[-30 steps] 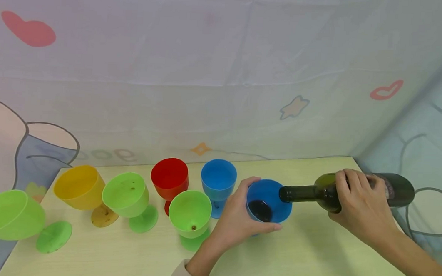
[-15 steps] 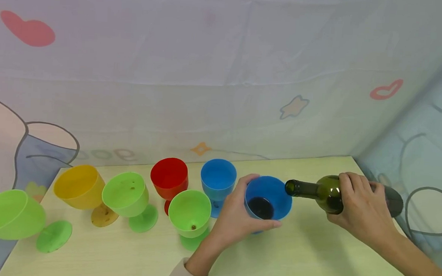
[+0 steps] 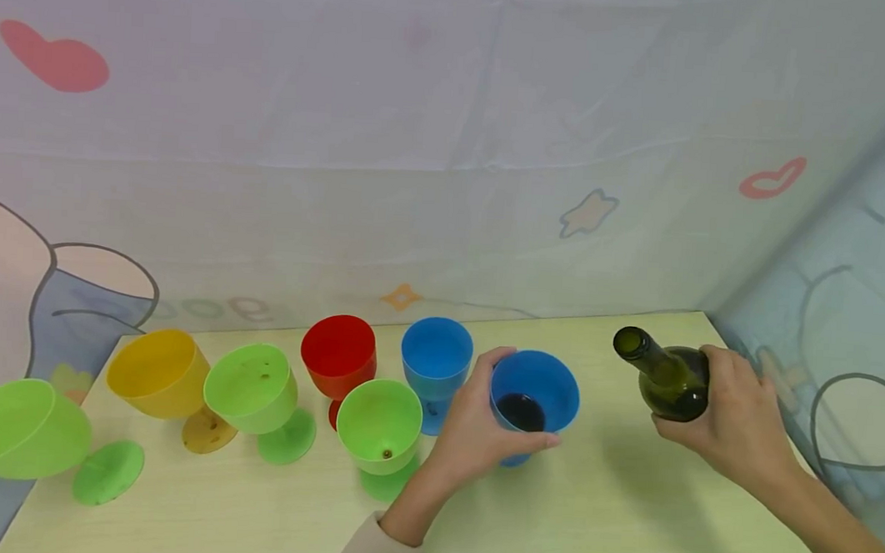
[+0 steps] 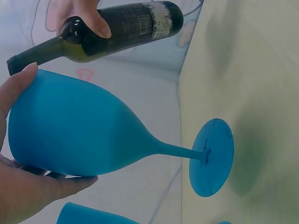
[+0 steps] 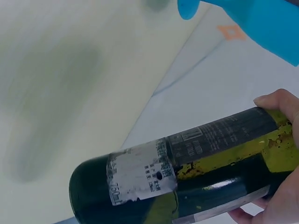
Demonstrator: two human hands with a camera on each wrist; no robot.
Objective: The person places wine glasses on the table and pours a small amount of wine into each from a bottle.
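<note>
Tipped nearly level a second ago with its mouth over the rim, the green bottle point(image 3: 675, 387) has swung towards upright and drawn off to the right of the held blue goblet point(image 3: 555, 387); its neck leans back towards the goblet but now stands apart from it. The right hand point(image 3: 743, 413) grips the bottle round its body, below the shoulder, a hold that probably lets the wrist turn it easily; the white label point(image 5: 140, 172) towards the base is left uncovered. The left hand point(image 3: 475, 433) clasps the held goblet's bowl from the side, thumb in front, likely to steady it and keep the mouth unobstructed; dark liquid point(image 3: 520, 412) lies in the bottom of the bowl; the foot point(image 4: 212, 157) looks raised off the tabletop point(image 3: 587, 518), its shadow falling apart from it. To the left of that hand stand another blue goblet point(image 3: 436, 364), a red goblet point(image 3: 339, 359), a yellow goblet point(image 3: 159, 374) and three green goblets point(image 3: 380, 432), one at the far left; such spacing seems to leave working room around the bottle.
</note>
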